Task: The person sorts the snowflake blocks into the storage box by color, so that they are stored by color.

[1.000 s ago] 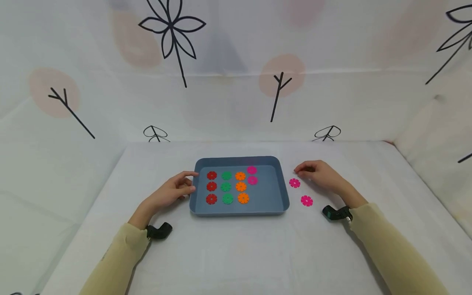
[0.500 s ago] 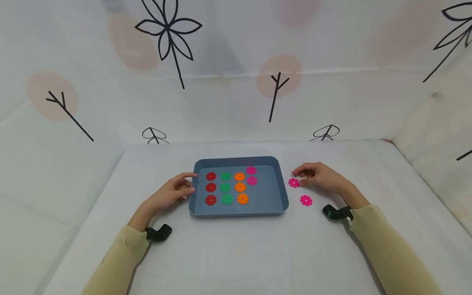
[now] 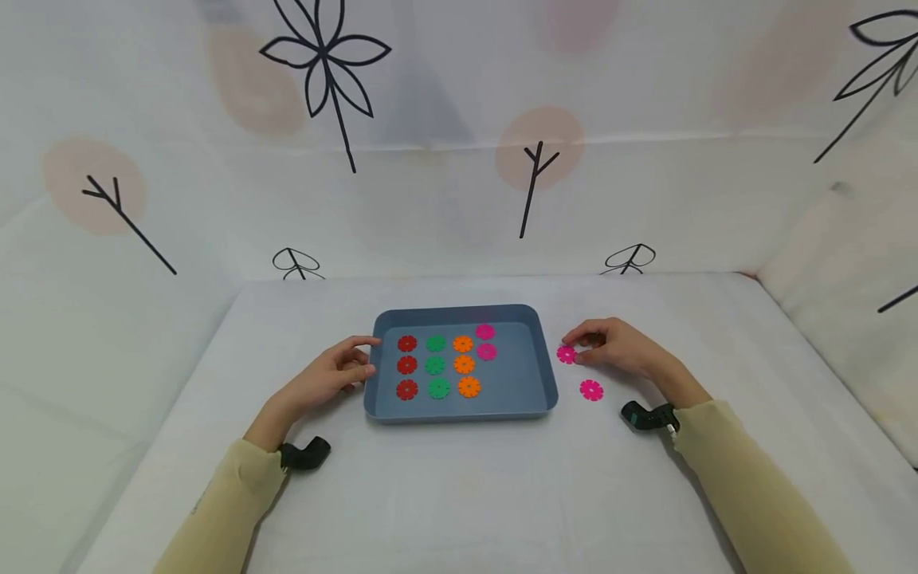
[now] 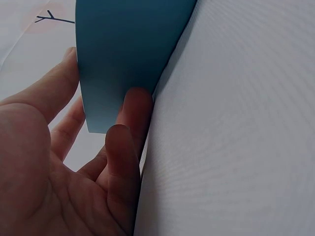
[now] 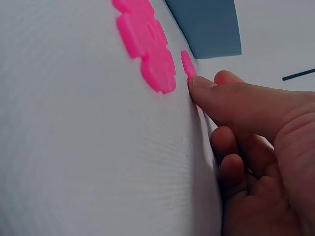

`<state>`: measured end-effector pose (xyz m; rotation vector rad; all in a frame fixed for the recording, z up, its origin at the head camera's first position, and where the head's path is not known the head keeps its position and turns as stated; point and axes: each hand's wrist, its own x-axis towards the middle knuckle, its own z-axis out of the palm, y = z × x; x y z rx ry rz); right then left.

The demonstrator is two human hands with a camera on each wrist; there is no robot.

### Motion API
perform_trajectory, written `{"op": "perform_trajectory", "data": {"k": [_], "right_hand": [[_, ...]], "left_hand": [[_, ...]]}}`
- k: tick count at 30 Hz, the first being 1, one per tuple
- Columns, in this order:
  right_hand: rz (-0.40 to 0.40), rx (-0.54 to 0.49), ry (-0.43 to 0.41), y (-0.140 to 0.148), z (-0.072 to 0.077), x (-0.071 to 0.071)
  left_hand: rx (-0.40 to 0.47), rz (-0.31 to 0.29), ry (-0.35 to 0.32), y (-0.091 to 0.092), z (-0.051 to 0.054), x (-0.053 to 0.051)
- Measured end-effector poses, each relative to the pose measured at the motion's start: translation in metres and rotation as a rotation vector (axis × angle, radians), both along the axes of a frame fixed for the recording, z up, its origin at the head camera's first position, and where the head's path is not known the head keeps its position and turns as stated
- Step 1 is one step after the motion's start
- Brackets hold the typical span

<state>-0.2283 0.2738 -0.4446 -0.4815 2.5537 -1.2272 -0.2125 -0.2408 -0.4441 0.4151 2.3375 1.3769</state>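
Observation:
A blue-grey rectangular tray (image 3: 516, 391) lies on the white-covered table. My left hand (image 3: 326, 375) grips its left wall, with some fingers against the outside and others at the rim, as the left wrist view shows. Inside the tray, notched plastic discs form columns: red (image 3: 406, 365), green (image 3: 435, 365) and orange (image 3: 464, 364), three each, plus two pink discs (image 3: 486, 351). To the right of the tray, my right hand (image 3: 618, 347) pinches a pink notched disc (image 3: 566, 354) between thumb and index finger, at table level. Its other fingers are curled.
Another pink disc (image 3: 591, 390) lies flat on the cloth, nearer to me than the right hand. A white cloth wall (image 3: 430, 215) with plant drawings rises behind the table. Black wrist cameras (image 3: 306, 454) sit at both cuffs.
My right hand has come down onto the far pink disc on the table, and thumb and index finger now pinch it. The left hand stays on the tray.

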Motion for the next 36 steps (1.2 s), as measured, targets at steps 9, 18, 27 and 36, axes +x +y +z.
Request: {"op": "perform_trajectory", "data": {"k": [9, 18, 27, 36], "right_hand": [[0.001, -0.013, 0.009, -0.0026, -0.0028, -0.0005], [0.017, 0.022, 0.005, -0.0069, 0.0013, 0.0013], [0.034, -0.004, -0.009, -0.0065, 0.0012, 0.0009], [0.044, -0.036, -0.02, -0.0073, 0.0014, 0.0015]], "left_hand": [[0.001, 0.008, -0.008, -0.0011, 0.001, 0.0008], [0.002, 0.005, -0.003, -0.0008, 0.0007, 0.0007], [0.0, 0.001, 0.0, 0.0002, 0.0004, 0.0], [-0.003, 0.012, -0.004, 0.0016, 0.0012, 0.0013]]}}
